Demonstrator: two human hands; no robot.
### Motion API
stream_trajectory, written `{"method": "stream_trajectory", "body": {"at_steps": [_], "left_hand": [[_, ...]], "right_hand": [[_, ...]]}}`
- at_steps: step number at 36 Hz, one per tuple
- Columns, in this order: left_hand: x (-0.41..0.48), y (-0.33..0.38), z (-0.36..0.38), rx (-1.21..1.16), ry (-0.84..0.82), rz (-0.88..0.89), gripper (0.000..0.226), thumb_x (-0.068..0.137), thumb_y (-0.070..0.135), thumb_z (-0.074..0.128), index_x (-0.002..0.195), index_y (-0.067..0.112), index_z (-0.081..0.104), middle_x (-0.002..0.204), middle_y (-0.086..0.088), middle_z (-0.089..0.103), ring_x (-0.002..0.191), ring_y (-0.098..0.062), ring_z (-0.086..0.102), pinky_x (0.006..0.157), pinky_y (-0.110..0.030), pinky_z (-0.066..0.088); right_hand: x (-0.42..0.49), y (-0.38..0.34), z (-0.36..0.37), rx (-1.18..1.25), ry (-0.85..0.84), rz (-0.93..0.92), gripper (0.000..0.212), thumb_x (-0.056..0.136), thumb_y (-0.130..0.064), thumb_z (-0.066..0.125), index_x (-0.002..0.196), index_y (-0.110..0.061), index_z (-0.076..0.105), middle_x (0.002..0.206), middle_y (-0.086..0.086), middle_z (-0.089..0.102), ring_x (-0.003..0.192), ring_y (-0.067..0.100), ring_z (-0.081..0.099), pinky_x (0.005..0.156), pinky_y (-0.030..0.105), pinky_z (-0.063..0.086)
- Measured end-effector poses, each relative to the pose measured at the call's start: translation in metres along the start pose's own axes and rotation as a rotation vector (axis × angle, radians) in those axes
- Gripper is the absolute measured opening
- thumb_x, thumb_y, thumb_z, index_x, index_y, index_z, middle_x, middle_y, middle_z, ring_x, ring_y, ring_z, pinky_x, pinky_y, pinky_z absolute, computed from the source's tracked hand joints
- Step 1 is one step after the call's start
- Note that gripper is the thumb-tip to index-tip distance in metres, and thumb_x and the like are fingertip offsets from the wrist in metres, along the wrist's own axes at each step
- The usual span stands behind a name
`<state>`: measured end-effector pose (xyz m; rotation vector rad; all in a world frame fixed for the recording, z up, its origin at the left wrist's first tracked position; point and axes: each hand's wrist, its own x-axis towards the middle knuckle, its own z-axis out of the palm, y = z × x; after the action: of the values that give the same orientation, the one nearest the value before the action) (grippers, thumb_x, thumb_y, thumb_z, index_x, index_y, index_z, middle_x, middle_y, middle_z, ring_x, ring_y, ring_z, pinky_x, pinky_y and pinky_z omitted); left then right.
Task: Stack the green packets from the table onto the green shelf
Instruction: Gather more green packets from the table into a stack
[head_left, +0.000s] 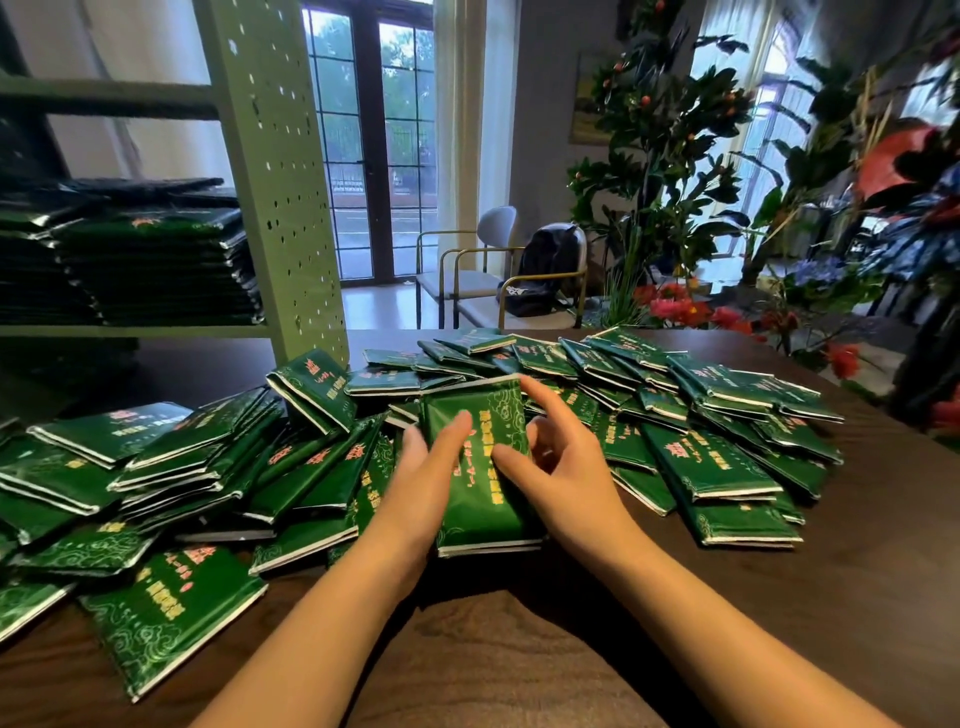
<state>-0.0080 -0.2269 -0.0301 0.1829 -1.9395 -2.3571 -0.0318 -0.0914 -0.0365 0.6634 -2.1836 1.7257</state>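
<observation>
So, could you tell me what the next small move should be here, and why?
Probably lift the gathered green packets and carry them left to the green shelf. The left hand and right hand already grip them over the loose pile on the table, and the shelf's stacks have space above.

Daylight came through the windows behind; the shelf interior lay dim, and wide-angle distortion bent and blurred the edges.

Daylit paned glass doors, pale curtains, 2 chairs, dark backpack, leafy plants, red flowers
</observation>
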Motion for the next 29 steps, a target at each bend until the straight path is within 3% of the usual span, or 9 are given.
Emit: {"method": "stream_trajectory", "body": {"at_steps": [2, 3, 6, 8, 11, 15, 18, 22, 29], "left_hand": [[0.000, 0.000, -0.004, 0.004, -0.025, -0.020, 0.126, 0.052, 0.065, 0.074, 0.155, 0.027, 0.013, 0.153, -0.001, 0.040, 0.134, -0.024, 0.047, 0.110, -0.049, 0.039], [0.001, -0.001, -0.005, -0.012, -0.036, -0.022, 0.119, 0.051, 0.060, 0.076, 0.152, 0.026, 0.023, 0.143, -0.002, 0.052, 0.125, -0.024, 0.056, 0.105, -0.049, 0.044], [0.004, -0.003, -0.005, -0.019, -0.034, -0.042, 0.083, 0.070, 0.041, 0.077, 0.140, 0.018, 0.041, 0.121, -0.004, 0.068, 0.106, -0.024, 0.068, 0.094, -0.045, 0.053], [0.006, -0.004, -0.006, -0.024, -0.022, -0.047, 0.050, 0.087, 0.026, 0.068, 0.132, 0.014, 0.049, 0.113, -0.007, 0.072, 0.096, -0.023, 0.071, 0.082, -0.038, 0.057], [0.005, 0.001, -0.008, -0.059, -0.007, -0.061, 0.031, 0.093, 0.019, 0.060, 0.123, 0.012, 0.055, 0.105, -0.009, 0.073, 0.080, -0.019, 0.072, 0.064, -0.029, 0.056], [0.006, 0.003, -0.012, -0.100, 0.024, -0.075, 0.032, 0.090, 0.023, 0.064, 0.120, 0.012, 0.059, 0.100, -0.009, 0.074, 0.085, -0.025, 0.071, 0.082, -0.041, 0.055], [0.005, 0.004, -0.012, -0.130, 0.022, -0.089, 0.029, 0.089, 0.024, 0.065, 0.116, 0.012, 0.061, 0.097, -0.010, 0.075, 0.081, -0.025, 0.071, 0.077, -0.038, 0.056], [0.004, 0.004, -0.011, -0.125, 0.003, -0.083, 0.031, 0.089, 0.023, 0.066, 0.116, 0.011, 0.062, 0.094, -0.010, 0.075, 0.078, -0.025, 0.071, 0.075, -0.038, 0.056], [0.003, 0.006, -0.012, -0.157, 0.009, -0.108, 0.030, 0.089, 0.023, 0.065, 0.116, 0.011, 0.062, 0.093, -0.011, 0.075, 0.075, -0.024, 0.071, 0.067, -0.034, 0.055]], "right_hand": [[0.001, 0.002, -0.002, -0.022, -0.023, -0.012, 0.063, 0.087, -0.011, 0.066, 0.140, -0.030, 0.039, 0.061, -0.014, 0.039, 0.055, 0.000, 0.037, 0.056, 0.012, 0.031], [0.002, 0.003, -0.003, -0.047, -0.035, -0.026, 0.062, 0.087, -0.014, 0.066, 0.140, -0.030, 0.039, 0.062, -0.014, 0.040, 0.055, 0.000, 0.038, 0.056, 0.013, 0.030], [0.008, 0.003, -0.009, -0.136, -0.025, -0.092, 0.051, 0.091, -0.024, 0.061, 0.139, -0.027, 0.044, 0.080, -0.004, 0.050, 0.064, 0.001, 0.042, 0.063, 0.013, 0.036], [0.014, 0.009, -0.017, -0.224, 0.019, -0.121, 0.047, 0.091, -0.030, 0.052, 0.137, -0.021, 0.049, 0.091, -0.001, 0.053, 0.072, 0.003, 0.045, 0.068, 0.013, 0.037], [0.022, 0.023, -0.040, -0.566, 0.055, -0.125, 0.042, 0.090, -0.032, 0.054, 0.129, -0.017, 0.056, 0.105, -0.002, 0.055, 0.099, 0.015, 0.050, 0.082, 0.023, 0.035], [0.027, 0.034, -0.068, -1.015, -0.054, 0.135, 0.050, 0.089, -0.040, 0.059, 0.136, -0.026, 0.048, 0.137, -0.001, 0.048, 0.127, 0.024, 0.038, 0.099, 0.035, 0.032], [0.028, 0.036, -0.077, -1.202, -0.168, 0.300, 0.061, 0.088, -0.052, 0.055, 0.142, -0.032, 0.037, 0.149, -0.005, 0.037, 0.136, 0.023, 0.030, 0.107, 0.038, 0.027], [0.029, 0.039, -0.075, -1.275, -0.195, 0.378, 0.051, 0.091, -0.056, 0.049, 0.135, -0.031, 0.047, 0.140, -0.003, 0.050, 0.133, 0.024, 0.034, 0.103, 0.038, 0.030], [0.030, 0.036, -0.071, -1.292, -0.101, 0.273, 0.030, 0.097, -0.040, 0.047, 0.120, -0.032, 0.063, 0.112, 0.003, 0.067, 0.117, 0.026, 0.048, 0.088, 0.036, 0.038]]}}
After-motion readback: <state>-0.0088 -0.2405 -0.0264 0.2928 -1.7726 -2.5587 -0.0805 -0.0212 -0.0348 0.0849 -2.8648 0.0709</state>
